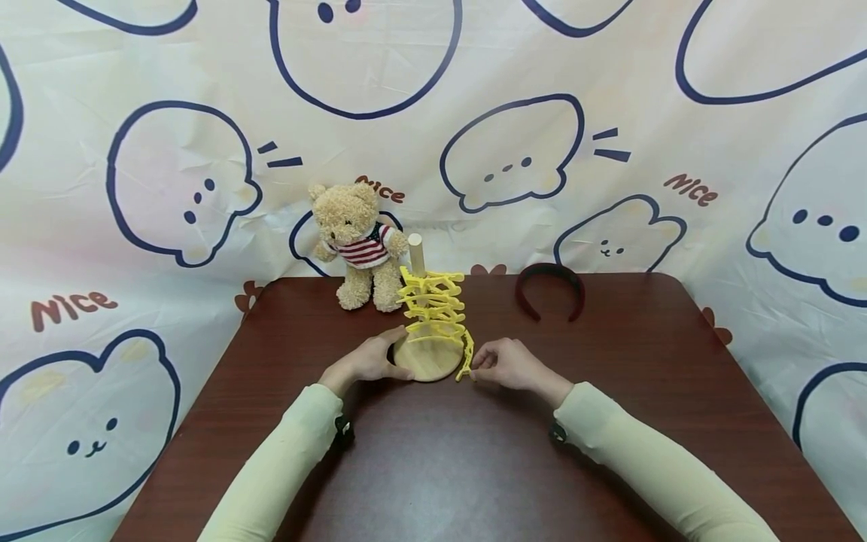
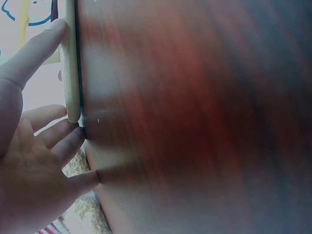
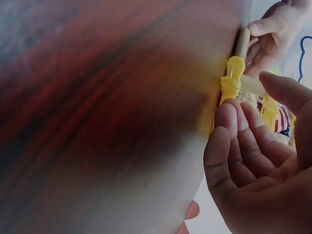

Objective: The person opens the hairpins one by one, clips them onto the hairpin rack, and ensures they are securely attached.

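A round wooden base (image 1: 428,360) with an upright wooden peg (image 1: 416,256) stands on the table. My left hand (image 1: 369,357) holds the base by its left rim, thumb on the near edge and fingers around the far side. Yellow openwork plastic pieces (image 1: 433,309) are stacked in several layers above the base. Another yellow piece (image 1: 467,354), with a rounded knob (image 3: 236,67) at its near end, lies against the base's right side. The fingertips of my right hand (image 1: 511,365) are at this piece; in the right wrist view the thumb stands apart from it.
Behind the stack, a teddy bear (image 1: 357,248) in a striped shirt stands at the table's back edge. A dark red headband (image 1: 550,290) lies at the back right. The brown table (image 1: 433,467) runs up to a cartoon-printed cloth (image 1: 406,150).
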Tool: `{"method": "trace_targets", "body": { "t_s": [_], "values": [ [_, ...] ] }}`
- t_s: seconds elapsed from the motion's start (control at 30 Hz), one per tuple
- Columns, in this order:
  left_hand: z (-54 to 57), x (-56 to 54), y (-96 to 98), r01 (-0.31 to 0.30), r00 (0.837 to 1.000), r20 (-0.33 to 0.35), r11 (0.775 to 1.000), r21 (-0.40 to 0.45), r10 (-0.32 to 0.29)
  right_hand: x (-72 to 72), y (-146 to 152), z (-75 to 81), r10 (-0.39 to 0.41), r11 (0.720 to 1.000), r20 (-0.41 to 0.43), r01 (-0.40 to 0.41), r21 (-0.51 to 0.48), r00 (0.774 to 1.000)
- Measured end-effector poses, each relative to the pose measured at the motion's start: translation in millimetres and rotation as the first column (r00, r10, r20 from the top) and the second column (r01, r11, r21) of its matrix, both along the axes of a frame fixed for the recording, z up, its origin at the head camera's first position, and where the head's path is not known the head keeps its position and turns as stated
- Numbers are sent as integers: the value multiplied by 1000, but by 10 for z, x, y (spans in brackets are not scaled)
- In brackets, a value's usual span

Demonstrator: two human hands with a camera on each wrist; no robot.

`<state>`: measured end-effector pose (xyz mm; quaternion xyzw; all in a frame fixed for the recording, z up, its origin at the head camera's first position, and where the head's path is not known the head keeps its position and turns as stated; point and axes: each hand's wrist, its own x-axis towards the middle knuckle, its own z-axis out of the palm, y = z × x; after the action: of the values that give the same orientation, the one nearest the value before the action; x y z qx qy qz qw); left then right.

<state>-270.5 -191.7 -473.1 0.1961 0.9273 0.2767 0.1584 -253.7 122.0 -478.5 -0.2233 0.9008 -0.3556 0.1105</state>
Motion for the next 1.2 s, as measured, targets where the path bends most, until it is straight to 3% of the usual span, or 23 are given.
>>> {"method": "trace_targets", "body": {
  "t_s": [0.37, 0.73, 0.93, 1.2],
  "values": [
    [-13, -1, 7, -6, 1000, -10, 1000, -17, 6, -56, -44, -42, -25, 997, -49, 28, 74, 998],
    [-16, -15, -6, 6, 1000, -15, 1000, -23, -6, -120, 110, 3, -119, 985, -87, 129, 118, 989],
    [-20, -35, -12, -4, 1000, 6, 1000, -21, 4, -106, 85, 2, -130, 980, -71, 139, 140, 989],
    [-13, -17, 0, -4, 1000, 6, 1000, -25, 4, -82, -25, -12, -152, 957, -68, 164, 241, 986]
  ]
}}
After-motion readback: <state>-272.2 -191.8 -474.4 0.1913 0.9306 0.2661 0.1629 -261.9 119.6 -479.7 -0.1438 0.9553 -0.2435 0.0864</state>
